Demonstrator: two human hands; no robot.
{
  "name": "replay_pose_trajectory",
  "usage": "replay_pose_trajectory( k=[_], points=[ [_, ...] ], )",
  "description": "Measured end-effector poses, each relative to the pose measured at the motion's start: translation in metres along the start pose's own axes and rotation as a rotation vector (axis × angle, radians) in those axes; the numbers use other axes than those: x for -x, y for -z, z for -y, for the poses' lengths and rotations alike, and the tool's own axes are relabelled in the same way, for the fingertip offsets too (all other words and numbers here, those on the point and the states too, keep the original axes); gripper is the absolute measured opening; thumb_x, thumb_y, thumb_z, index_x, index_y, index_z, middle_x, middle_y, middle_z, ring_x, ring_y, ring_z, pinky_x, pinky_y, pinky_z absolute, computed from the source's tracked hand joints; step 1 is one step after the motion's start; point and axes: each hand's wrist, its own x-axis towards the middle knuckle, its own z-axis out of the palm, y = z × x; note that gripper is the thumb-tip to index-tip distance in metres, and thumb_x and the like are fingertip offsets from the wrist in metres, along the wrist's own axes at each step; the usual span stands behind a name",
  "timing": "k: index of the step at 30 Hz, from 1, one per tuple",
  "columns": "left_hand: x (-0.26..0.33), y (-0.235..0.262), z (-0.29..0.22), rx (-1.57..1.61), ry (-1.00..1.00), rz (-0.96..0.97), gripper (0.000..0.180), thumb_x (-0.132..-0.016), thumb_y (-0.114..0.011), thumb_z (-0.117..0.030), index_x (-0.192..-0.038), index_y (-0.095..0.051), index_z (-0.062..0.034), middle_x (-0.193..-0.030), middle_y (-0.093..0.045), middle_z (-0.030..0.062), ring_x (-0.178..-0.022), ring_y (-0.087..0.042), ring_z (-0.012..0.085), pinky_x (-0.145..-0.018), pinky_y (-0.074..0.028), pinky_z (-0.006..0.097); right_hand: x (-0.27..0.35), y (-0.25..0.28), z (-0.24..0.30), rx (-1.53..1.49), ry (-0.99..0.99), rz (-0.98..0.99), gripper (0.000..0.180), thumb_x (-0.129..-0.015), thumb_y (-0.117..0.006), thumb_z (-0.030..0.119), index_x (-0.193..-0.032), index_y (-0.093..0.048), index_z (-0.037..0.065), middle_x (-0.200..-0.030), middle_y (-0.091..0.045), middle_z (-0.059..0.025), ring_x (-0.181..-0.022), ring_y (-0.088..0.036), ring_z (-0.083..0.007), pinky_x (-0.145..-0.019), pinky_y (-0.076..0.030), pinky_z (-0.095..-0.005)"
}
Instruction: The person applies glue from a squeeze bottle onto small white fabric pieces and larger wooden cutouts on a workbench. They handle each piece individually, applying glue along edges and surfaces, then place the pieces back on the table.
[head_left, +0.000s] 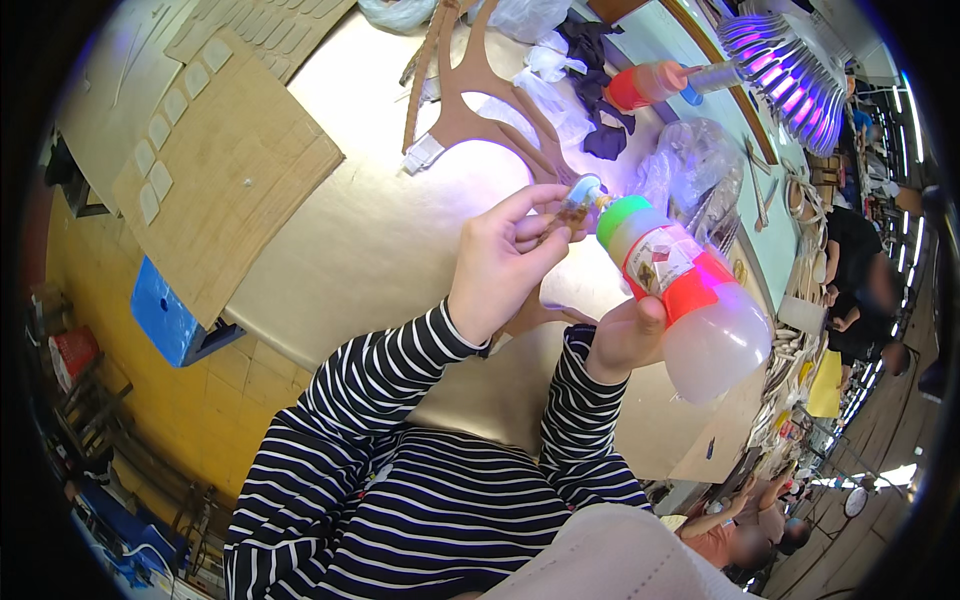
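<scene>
Frame centre: right hand (625,340) grips tilted glue bottle (685,300); left hand (505,260) pinches a small brown piece (572,212) at the nozzle, probably. Over-squeeze floods fingers, drips on table (370,220).

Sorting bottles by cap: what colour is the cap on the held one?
Green, on the bottle in the right hand; head view.

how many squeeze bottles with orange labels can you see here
2. One squeeze bottle is tilted in the right hand, its nozzle at the left hand. A second bottle lies on the table near the lamp. Others may be hidden.
</scene>
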Motion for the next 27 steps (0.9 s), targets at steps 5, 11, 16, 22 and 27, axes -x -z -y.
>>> replay_pose_trajectory(
  k=[5,11,16,22,27],
  points=[
    [0.003,-0.001,0.001,-0.1,-0.046,-0.004,0.039,-0.085,-0.057,0.002,-0.124,-0.048,0.0034,-0.101,-0.065,0.0147,-0.089,-0.062,0.0118,-0.078,-0.05,0.023,0.001,0.003,0.002,0.021,0.054,0.096,0.104,-0.054,-0.074,0.066,-0.122,-0.037,-0.002,-0.11,-0.05,-0.0147,-0.101,-0.056,-0.0287,-0.086,-0.048,-0.0397],
    [0.002,-0.002,0.001,-0.072,-0.059,-0.005,0.041,-0.085,-0.057,0.002,-0.125,-0.047,0.0037,-0.099,-0.066,0.0141,-0.087,-0.061,0.0102,-0.076,-0.049,0.021,-0.004,0.002,0.0,-0.032,0.038,0.075,0.103,-0.054,-0.075,0.063,-0.123,-0.035,-0.002,-0.107,-0.055,-0.0156,-0.099,-0.057,-0.0323,-0.088,-0.048,-0.041],
    [0.002,-0.001,-0.001,-0.11,-0.058,-0.015,0.037,-0.084,-0.055,0.004,-0.12,-0.051,0.0049,-0.097,-0.066,0.0152,-0.09,-0.063,0.013,-0.077,-0.051,0.023,-0.002,0.009,0.003,-0.056,0.051,0.233,0.1,-0.057,-0.077,0.058,-0.124,-0.035,-0.003,-0.113,-0.054,-0.0207,-0.104,-0.056,-0.0343,-0.09,-0.047,-0.0424],
    [0.003,-0.003,-0.002,-0.127,-0.083,-0.015,0.034,-0.083,-0.053,0.004,-0.118,-0.053,0.0049,-0.096,-0.067,0.015,-0.091,-0.064,0.0138,-0.077,-0.052,0.024,-0.007,0.006,0.0,-0.06,0.107,0.172,0.098,-0.057,-0.076,0.059,-0.122,-0.037,-0.003,-0.111,-0.054,-0.0212,-0.103,-0.058,-0.0339,-0.09,-0.048,-0.0424],
    [0.002,-0.002,0.0,-0.15,-0.088,-0.019,0.035,-0.083,-0.053,0.003,-0.118,-0.053,0.0047,-0.096,-0.067,0.0148,-0.091,-0.064,0.014,-0.077,-0.052,0.024,-0.005,0.006,0.003,-0.053,0.062,0.195,0.097,-0.057,-0.075,0.06,-0.121,-0.038,-0.002,-0.112,-0.054,-0.0223,-0.102,-0.059,-0.0326,-0.088,-0.05,-0.0423]
  ],
)
